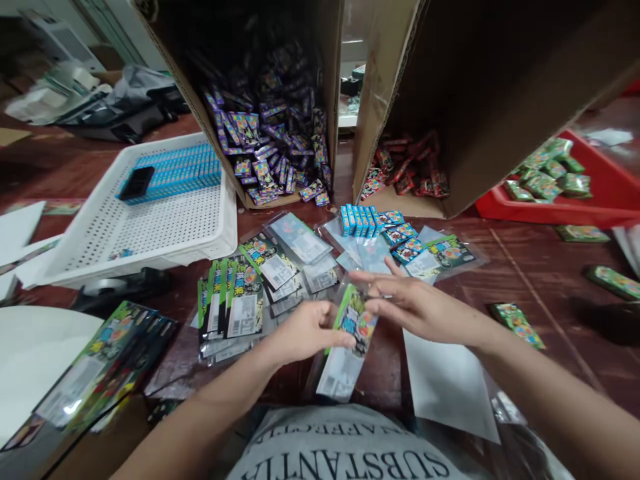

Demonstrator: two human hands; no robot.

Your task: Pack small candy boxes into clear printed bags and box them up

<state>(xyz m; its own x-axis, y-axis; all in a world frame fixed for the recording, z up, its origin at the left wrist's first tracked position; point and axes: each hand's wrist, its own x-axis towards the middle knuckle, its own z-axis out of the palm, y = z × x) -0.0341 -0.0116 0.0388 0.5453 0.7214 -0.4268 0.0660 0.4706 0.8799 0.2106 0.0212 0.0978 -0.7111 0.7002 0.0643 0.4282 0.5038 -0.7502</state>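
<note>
My left hand (317,333) grips a clear plastic packet (345,363) with a colourful printed card, thumb on its front. At the packet's upper end is my right hand (413,301), fingers stretched out and apart; whether the fingertips touch the plastic is hard to tell. To the left lie several similar printed packets (245,313), overlapping in a pile. Beyond my hands stands a row of small blue boxes (357,220), with more blue boxes (404,241) lying flat beside it. Another printed packet (445,257) lies past my right hand.
Two tipped cardboard boxes hold small purple boxes (273,147) and red packs (415,170). A white perforated basket (175,230) with rows of blue boxes stands left. At right, a red tray (560,212) holds green packs. White paper (447,380) lies beneath my right forearm.
</note>
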